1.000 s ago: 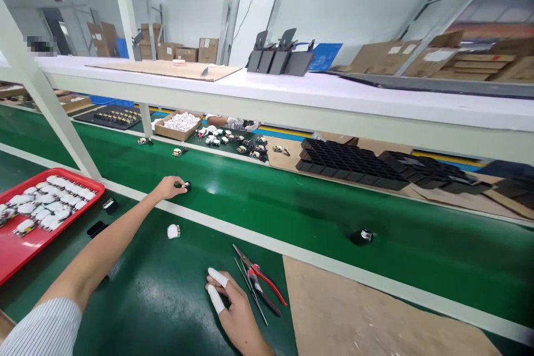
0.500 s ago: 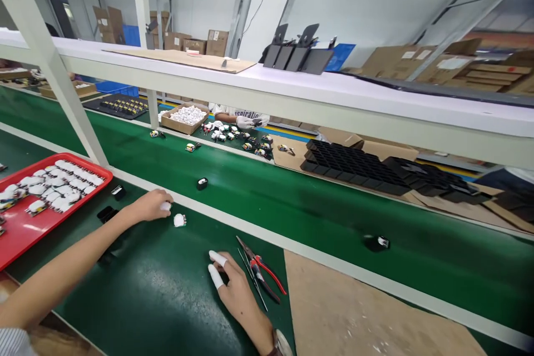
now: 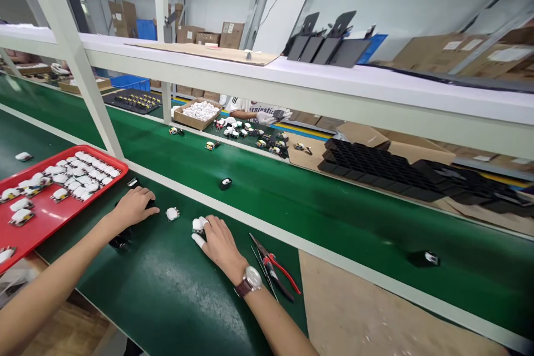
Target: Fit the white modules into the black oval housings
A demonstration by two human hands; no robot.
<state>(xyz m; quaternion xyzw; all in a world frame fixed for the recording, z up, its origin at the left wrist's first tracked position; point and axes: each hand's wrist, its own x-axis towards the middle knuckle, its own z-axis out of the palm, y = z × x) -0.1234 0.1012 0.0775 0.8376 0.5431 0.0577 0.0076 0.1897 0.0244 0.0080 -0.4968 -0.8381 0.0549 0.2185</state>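
Note:
My right hand (image 3: 219,242), with white finger cots on thumb and index finger, closes on a small white-topped circuit module (image 3: 197,226) at the bench surface. Left of it, a second white-topped module (image 3: 172,213) lies loose on the green bench. My left hand (image 3: 134,208) is palm down beside the red tray, fingers curled over a black plastic housing (image 3: 151,203) that is mostly hidden. Just beyond its fingers is another small black housing (image 3: 133,182). More black parts (image 3: 119,242) sit below the left wrist, partly covered by the arm.
A red tray (image 3: 50,228) of white-topped modules stands at left. Red-handled pliers (image 3: 273,267) and tweezers (image 3: 263,267) lie right of my right hand, beside a cardboard sheet (image 3: 354,300). The green belt (image 3: 292,206) carries black housings. A co-worker's gloved hands (image 3: 273,117) show beyond.
My left hand has let go of a white-topped module on the bench and moved left to the black housing. My right hand has moved left onto the other module. The view has shifted.

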